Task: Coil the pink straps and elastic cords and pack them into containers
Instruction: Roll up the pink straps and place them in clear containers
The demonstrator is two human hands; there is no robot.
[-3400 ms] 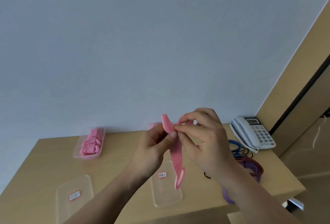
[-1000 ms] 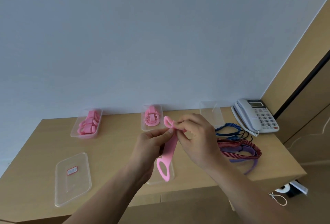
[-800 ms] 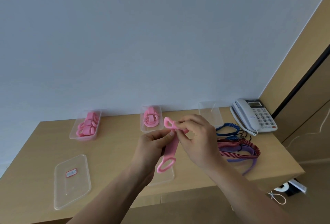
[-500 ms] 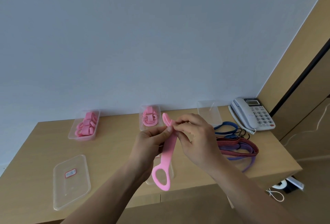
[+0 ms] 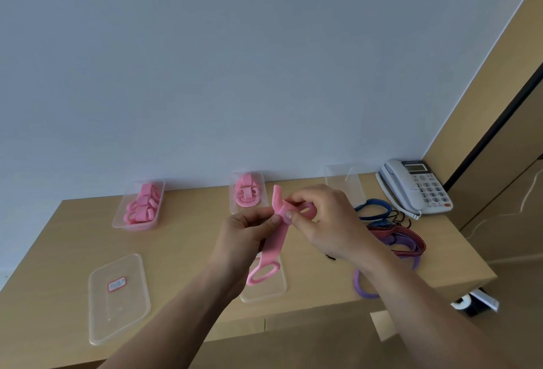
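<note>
The long strap is plain pink, the same pink as the coils in the clear containers. The lid is see-through, with a white label edged in red. The table is pale tan wood and the wall a flat blue-grey. Beside the light grey phone lie a blue cord, a red band with dark stripes and a plain purple band.

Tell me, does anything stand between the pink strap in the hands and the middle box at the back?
Nothing visible does. The left hand and right hand pinch the pink strap in the air, just before the middle box, which has no lid on.
</note>
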